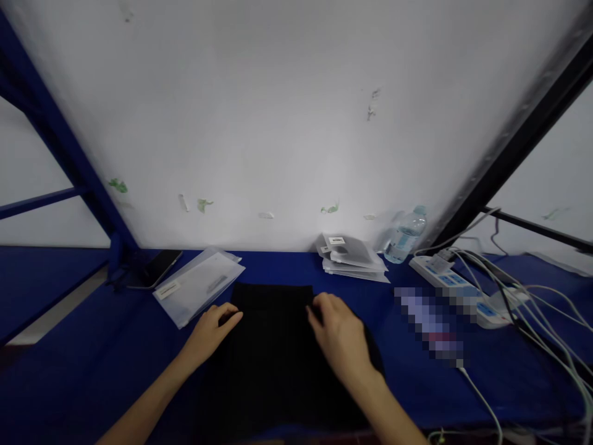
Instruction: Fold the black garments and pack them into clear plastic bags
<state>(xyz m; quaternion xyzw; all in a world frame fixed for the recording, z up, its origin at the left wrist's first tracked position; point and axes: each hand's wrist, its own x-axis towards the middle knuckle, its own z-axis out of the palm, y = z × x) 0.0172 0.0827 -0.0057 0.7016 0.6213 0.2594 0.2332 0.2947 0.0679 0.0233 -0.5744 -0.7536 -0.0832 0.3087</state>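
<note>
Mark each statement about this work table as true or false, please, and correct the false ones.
1. Both hands rest on the black cloth. True: the left hand is on its left edge and the right hand on its right edge.
2. The bottle stands in front of the cloth. False: it is at the back right, by the wall.
3. Clear bags lie left of the cloth. True.
4. The phone lies on the cloth. False: it lies at the far left on the blue table, apart from the cloth.
5. A power strip with cables is on the right. True.
</note>
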